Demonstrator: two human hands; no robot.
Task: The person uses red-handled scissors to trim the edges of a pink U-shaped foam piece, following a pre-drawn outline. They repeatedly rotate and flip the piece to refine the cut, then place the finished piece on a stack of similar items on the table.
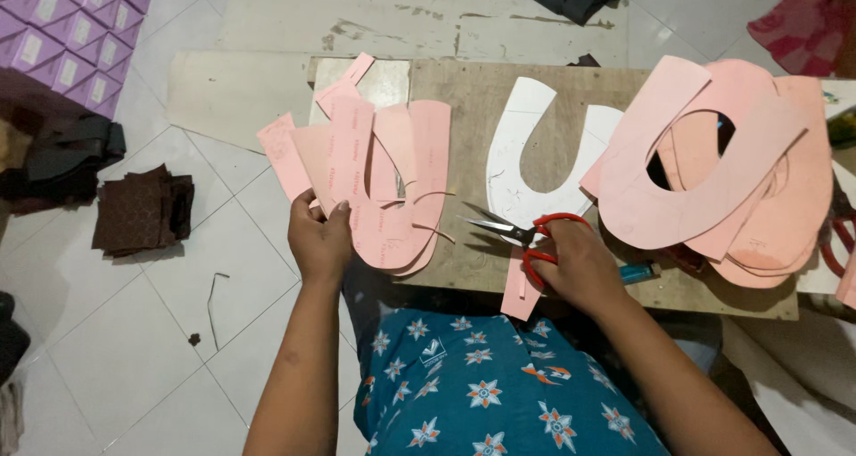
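My left hand [319, 240] grips a pink U-shaped card piece [392, 175] by its lower left edge, with pink offcut strips fanned behind it. My right hand [575, 262] holds red-handled scissors [526, 233], blades slightly apart and pointing left toward the pink piece, a short gap away. A white U-shaped template [522, 157] lies flat on the wooden board [464, 90] between my hands. Thin curled pink trimmings hang from the held piece.
A pile of pink U-shaped cutouts [713, 166] lies at the board's right. A blue lighter [640, 273] sits by my right wrist. Dark brown squares [143, 211], a bent wire [214, 300] and purple boxes [71, 28] are on the tiled floor at left.
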